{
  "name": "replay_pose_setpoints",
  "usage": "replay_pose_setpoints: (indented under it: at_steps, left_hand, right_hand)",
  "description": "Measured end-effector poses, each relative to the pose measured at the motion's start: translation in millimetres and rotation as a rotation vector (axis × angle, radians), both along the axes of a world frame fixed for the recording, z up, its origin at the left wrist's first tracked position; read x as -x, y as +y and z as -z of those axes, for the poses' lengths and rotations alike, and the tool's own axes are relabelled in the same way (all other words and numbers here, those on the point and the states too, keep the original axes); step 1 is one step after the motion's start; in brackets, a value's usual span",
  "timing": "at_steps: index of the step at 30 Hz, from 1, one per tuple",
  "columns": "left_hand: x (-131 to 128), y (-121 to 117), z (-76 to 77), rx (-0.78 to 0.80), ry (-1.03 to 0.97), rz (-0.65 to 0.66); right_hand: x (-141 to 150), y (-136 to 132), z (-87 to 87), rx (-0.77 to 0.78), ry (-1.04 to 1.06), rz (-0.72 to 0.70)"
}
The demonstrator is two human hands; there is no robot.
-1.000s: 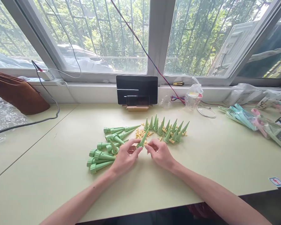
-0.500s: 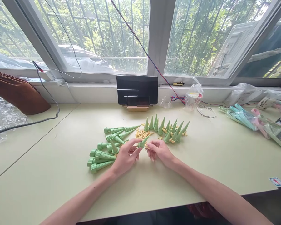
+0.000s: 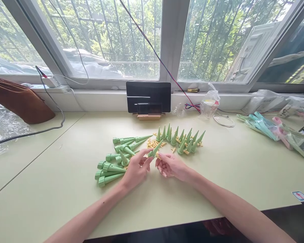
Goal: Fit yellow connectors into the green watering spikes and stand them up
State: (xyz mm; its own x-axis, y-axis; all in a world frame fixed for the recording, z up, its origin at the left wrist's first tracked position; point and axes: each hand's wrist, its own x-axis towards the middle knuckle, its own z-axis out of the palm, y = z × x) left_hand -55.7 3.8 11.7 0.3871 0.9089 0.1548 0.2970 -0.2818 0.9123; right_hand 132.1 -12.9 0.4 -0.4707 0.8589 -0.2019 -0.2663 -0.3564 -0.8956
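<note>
My left hand (image 3: 138,166) pinches a green plastic plant watering spike (image 3: 155,150) by its wide end, the tip slanting up to the right. At the spike's base, my right hand (image 3: 172,166) has thumb and forefinger closed on a small yellow plastic piece (image 3: 158,155); whether it is seated in the spike I cannot tell. Just beyond my fingers lies a heap of yellow pieces (image 3: 152,143). Several green spikes (image 3: 111,167) lie on their sides left of my left hand. Beyond my right hand, several upright spikes (image 3: 181,147) stand with yellow pieces at their bases.
A black tablet (image 3: 148,96) leans on a stand at the back of the table (image 3: 73,202). Behind, a wrapped cup (image 3: 209,104) and a coiled white cable (image 3: 223,121) sit to the right. Plastic-bagged items (image 3: 266,126) lie far right, a brown bag (image 3: 20,101) far left.
The spike in my left hand has tipped down and back up slightly. My right hand has turned, its lower fingers curling into view, and the yellow piece shows at the spike's base.
</note>
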Motion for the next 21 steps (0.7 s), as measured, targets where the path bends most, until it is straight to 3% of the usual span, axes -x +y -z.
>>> replay_pose_setpoints:
  at_steps: [15,21]
  left_hand:
    - [-0.7,2.8,2.9,-0.071,-0.029,0.025]
    - [-0.1,3.1,5.3,-0.067,-0.03,0.042]
  right_hand:
    - [-1.3,-0.6,3.2,-0.026,0.013,-0.086]
    - [-0.1,-5.1,5.0,-0.267,-0.248,0.001]
